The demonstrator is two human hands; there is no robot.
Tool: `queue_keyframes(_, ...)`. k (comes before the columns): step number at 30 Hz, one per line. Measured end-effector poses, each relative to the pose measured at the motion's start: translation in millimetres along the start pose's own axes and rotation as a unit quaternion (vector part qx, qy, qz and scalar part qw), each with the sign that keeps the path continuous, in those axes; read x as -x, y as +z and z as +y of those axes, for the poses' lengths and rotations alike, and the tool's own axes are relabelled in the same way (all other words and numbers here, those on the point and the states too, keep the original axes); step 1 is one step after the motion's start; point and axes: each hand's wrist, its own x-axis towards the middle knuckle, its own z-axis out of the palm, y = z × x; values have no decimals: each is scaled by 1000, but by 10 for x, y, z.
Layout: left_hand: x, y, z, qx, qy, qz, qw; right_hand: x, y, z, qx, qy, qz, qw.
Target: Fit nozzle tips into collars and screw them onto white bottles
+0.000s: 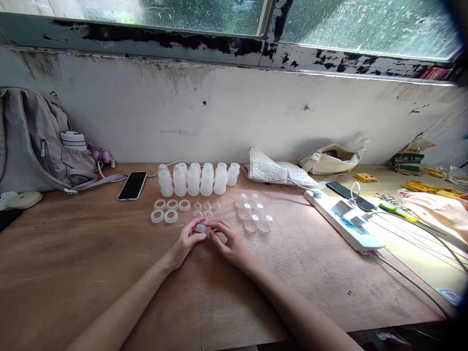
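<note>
Well inside the front edge of the table [73,253], left hand [187,243] and right hand [231,246] both grip a translucent ribbed piece [202,228], apparently mid-fitting; the next move likely requires steady alignment.

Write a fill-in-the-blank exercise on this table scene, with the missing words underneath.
1. The hand nearer the power strip is the person's ____ one.
2. The white rings lying on the table number ____.
3. The purple toy is to the ____ of the bottles.

Missing words: right; five; left.
</note>
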Motion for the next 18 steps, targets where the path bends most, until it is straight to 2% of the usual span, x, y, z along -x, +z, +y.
queue_keyframes(4, -15, 2, -8, 41, -23, 31, 998, 10, 1, -8, -1, -11, -12, 1000)
queue_keyframes(7, -25, -10, -7, 31, -24, 58, 998, -76, 8, 40, -11, 28, 39, 999)
queue_keyframes(10, -36, -48, 4, 22, -3, 78, 997, -332, -51, 149, -22, 103, 149, 983)
queue_keyframes(12, -47, -83, 15, 23, 14, 89, 996, -574, -137, 249, -17, 147, 195, 970)
queue_keyframes(15, -64, -132, 41, 28, 30, 108, 993, -928, -283, 428, 36, 238, 223, 945)
queue_keyframes(18, -72, -161, 70, 36, 37, 114, 992, -1150, -367, 617, 46, 276, 224, 933)
